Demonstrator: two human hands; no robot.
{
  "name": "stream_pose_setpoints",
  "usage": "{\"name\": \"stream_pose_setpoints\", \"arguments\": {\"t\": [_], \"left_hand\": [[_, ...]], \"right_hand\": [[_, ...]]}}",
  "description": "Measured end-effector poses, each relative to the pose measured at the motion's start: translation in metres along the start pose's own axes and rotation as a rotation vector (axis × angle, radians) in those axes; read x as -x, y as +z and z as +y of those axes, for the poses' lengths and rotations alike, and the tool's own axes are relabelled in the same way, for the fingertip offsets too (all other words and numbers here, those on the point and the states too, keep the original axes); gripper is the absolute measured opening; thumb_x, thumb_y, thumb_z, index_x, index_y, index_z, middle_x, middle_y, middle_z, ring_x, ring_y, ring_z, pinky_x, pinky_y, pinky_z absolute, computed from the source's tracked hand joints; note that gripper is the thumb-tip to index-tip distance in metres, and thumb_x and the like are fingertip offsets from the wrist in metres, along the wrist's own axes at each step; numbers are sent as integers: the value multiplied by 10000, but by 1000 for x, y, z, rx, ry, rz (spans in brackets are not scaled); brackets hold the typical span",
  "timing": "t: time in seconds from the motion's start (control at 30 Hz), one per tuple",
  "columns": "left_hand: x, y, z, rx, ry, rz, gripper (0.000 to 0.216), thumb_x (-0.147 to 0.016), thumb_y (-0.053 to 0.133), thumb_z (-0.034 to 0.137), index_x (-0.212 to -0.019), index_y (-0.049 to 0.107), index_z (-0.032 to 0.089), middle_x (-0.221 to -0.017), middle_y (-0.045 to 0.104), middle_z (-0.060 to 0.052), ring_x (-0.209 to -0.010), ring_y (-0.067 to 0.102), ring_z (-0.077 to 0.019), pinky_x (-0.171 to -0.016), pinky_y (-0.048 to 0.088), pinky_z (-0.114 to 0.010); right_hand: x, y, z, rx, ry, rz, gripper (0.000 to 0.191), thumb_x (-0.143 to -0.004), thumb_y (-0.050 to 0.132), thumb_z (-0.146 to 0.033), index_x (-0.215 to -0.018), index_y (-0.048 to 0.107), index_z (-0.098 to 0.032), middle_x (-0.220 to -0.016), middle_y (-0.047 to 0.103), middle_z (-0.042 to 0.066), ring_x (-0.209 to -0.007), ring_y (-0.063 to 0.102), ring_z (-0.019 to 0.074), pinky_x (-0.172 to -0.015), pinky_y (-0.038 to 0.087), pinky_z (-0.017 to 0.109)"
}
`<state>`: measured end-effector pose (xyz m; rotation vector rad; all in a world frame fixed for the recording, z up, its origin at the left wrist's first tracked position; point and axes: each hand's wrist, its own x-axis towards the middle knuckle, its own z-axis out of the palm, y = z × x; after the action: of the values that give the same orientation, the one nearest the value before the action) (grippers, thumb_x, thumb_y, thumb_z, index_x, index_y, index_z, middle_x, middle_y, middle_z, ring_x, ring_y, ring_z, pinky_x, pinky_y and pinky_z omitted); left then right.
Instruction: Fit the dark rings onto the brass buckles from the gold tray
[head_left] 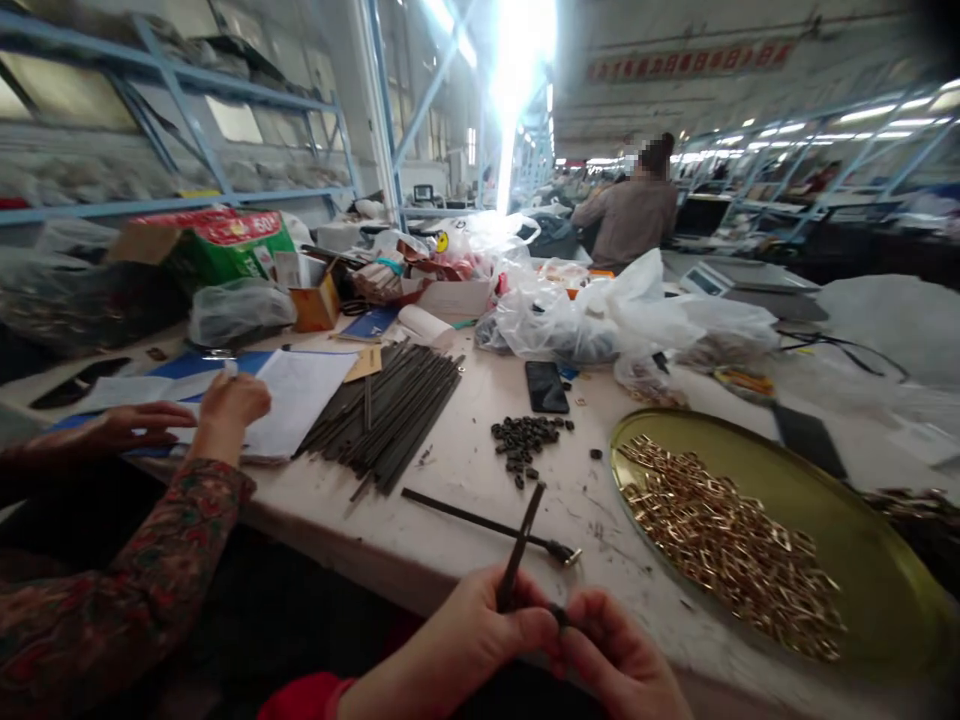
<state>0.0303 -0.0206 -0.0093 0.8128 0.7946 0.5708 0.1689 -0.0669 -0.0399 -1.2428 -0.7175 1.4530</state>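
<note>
A broad white tabletop (484, 395) carries the work, and both hands are at its near edge. The dark, narrow, flat strip (520, 548) stands up at a slant from the person's left hand (517, 625), gripped near its lower end. It looks light and springy, likely leather or something like it, bendable across its flat faces yet firm along its length, hardly fragile; a pinch near the end being worked should steady it best. A small dark piece (559, 614) lies between the fingertips of the left hand and the right hand (622, 650), which pinches it; its shape is mostly hidden, and it would probably slip easily from anything but fingertips.

Of the containers, the wide, round, olive-gold metal tray (892, 590) is biggest, near the table's right end; loose gold-coloured metal buckles (727, 540) heap over its left and middle, its far right bare. Toward the far edge bulge clear plastic bags (570, 320) with dark contents too blurred to name. A smaller brown cardboard box (315, 308) stands left of them, its contents unclear.
</note>
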Motion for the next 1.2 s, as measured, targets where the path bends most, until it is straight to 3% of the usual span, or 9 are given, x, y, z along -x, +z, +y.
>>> {"name": "stream_pose_setpoints", "arguments": {"t": [0.2, 0.3, 0.37, 0.43, 0.5, 0.6, 0.8, 0.97, 1.2], "left_hand": [[3, 3, 6, -95, 75, 8, 261, -665, 680, 317, -704, 474, 162, -590, 571, 20, -582, 533, -121, -606, 393, -229], [6, 11, 2, -427, 214, 93, 202, -733, 596, 320, -662, 484, 168, -638, 534, 4, -621, 504, -134, -590, 369, -232], [8, 17, 2, -691, 313, 39, 190, -746, 568, 295, -617, 507, 170, -680, 526, -11, -672, 490, -144, -615, 361, -234], [10, 21, 4, -809, 347, -33, 165, -732, 566, 269, -606, 521, 173, -702, 532, -18, -706, 486, -153, -639, 358, -234], [12, 20, 9, -759, 283, 20, 144, -731, 557, 288, -650, 514, 177, -664, 522, -3, -650, 467, -142, -598, 351, -229], [12, 11, 16, -648, 214, 177, 183, -759, 528, 351, -733, 515, 170, -626, 487, 25, -591, 416, -120, -557, 330, -222], [4, 2, 13, -517, 172, 126, 203, -717, 585, 340, -734, 561, 139, -650, 513, 21, -639, 430, -121, -623, 341, -228], [0, 3, 6, -398, 124, 82, 218, -676, 635, 334, -698, 541, 139, -645, 546, 15, -625, 451, -118, -613, 346, -225], [-5, 3, 4, -589, 161, 146, 110, -716, 573, 250, -687, 553, 145, -655, 580, 6, -644, 495, -134, -611, 368, -225]], "right_hand": [[5, 3, -7, -121, 15, 2, 343, -580, 765, -413, -673, 523, -189, -531, 584, -40, -479, 521, 96, -493, 403, 204], [1, 2, -1, -195, 30, 4, 351, -582, 761, -424, -658, 520, -181, -514, 577, -41, -456, 497, 83, -470, 379, 187], [-4, 1, 5, -227, 45, -6, 361, -560, 774, -424, -624, 521, -175, -495, 555, -51, -445, 476, 76, -462, 368, 183], [-7, -1, 8, -245, 48, -46, 393, -488, 808, -421, -600, 524, -174, -489, 538, -61, -443, 460, 74, -458, 356, 186], [-8, -4, 6, -225, 35, -68, 395, -475, 812, -423, -602, 531, -176, -507, 552, -53, -465, 474, 88, -477, 363, 200], [-5, -11, -5, -151, 21, -24, 332, -581, 758, -427, -654, 550, -178, -580, 606, -22, -514, 514, 111, -528, 382, 224], [0, -11, -9, -141, 53, -92, 312, -639, 731, -405, -626, 534, -163, -528, 549, -46, -516, 461, 78, -549, 351, 195], [-4, -5, 3, -89, -21, -42, 343, -597, 746, -440, -611, 539, -167, -507, 542, -40, -500, 460, 92, -515, 349, 210], [-11, -4, 10, -26, -82, 47, 263, -641, 726, -398, -679, 576, -186, -584, 573, -37, -551, 518, 110, -549, 415, 222]]}}
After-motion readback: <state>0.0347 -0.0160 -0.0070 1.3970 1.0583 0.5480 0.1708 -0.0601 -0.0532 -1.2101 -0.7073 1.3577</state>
